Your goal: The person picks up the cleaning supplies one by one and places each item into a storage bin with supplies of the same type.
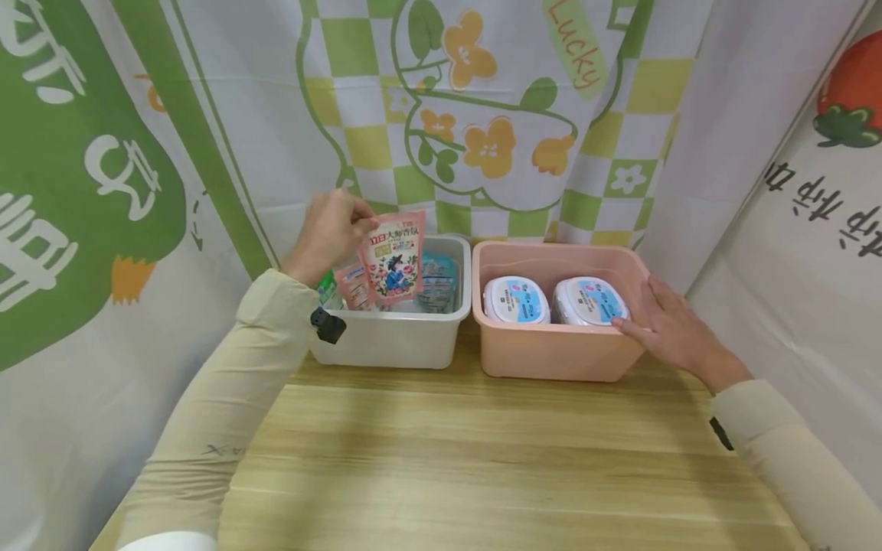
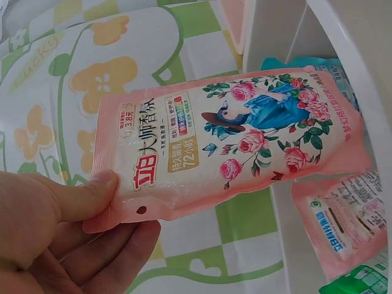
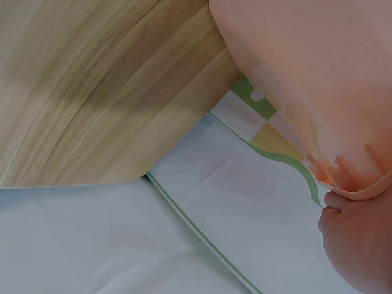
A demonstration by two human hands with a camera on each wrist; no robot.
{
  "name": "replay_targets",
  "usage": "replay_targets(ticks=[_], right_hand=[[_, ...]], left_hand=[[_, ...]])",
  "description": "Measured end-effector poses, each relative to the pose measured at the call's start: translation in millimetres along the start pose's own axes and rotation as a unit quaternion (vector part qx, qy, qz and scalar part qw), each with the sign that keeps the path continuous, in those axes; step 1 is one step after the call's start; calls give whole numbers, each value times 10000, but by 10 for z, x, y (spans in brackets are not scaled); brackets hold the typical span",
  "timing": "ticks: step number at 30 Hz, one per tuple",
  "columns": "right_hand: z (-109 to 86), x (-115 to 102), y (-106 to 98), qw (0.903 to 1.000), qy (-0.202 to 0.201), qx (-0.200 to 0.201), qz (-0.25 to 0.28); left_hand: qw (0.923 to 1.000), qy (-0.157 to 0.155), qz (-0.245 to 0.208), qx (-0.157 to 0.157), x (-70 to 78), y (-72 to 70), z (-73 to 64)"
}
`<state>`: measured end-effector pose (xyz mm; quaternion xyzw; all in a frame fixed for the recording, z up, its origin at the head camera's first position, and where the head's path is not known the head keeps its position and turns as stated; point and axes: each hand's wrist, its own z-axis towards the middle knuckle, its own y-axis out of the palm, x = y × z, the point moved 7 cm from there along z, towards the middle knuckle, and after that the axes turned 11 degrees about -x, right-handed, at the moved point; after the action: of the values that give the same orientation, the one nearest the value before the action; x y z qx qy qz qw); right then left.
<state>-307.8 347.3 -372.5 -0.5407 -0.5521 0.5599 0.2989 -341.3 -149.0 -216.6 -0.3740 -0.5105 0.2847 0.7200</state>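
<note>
In the head view, my left hand (image 1: 334, 229) pinches the top of a pink detergent pouch (image 1: 393, 260) between thumb and fingers. The pouch tilts over the white bin (image 1: 386, 348), its lower end overlapping the opening. Printed roses and a blue-dressed figure face the left wrist camera on the pouch (image 2: 245, 135). My right hand (image 1: 678, 329) holds the front right corner of the pink bin (image 1: 551, 356), thumb over the front rim and fingers at the right rim. The right wrist view shows part of that hand (image 3: 358, 239) against the rim.
Another pink pouch (image 1: 354, 287), a green pack (image 1: 329, 292) and a teal pack (image 1: 437, 279) lie in the white bin. Two white lidded tubs (image 1: 517, 301) sit side by side in the pink bin. Both bins stand on a wooden table (image 1: 482, 459) before a patterned curtain (image 1: 496, 115).
</note>
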Motion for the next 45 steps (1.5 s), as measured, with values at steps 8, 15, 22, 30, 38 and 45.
replay_targets(ticks=[8, 15, 22, 30, 38, 45], right_hand=[[-1, 0, -2, 10000, -20, 28, -25], [8, 28, 12, 9999, -52, 90, -40], [-1, 16, -10, 9999, -41, 100, -33], [-3, 13, -6, 9999, -68, 88, 56], [12, 36, -5, 9999, -39, 81, 59], [24, 58, 0, 9999, -51, 116, 58]], left_hand=[[10000, 64, 35, 61, -51, 76, 15], [10000, -19, 54, 24, -118, 147, 35], [9999, -27, 82, -65, -178, 236, 59], [9995, -94, 196, -247, -276, 362, 58], [9999, 83, -100, -96, -330, 451, 65], [10000, 70, 21, -64, -385, 535, 67]])
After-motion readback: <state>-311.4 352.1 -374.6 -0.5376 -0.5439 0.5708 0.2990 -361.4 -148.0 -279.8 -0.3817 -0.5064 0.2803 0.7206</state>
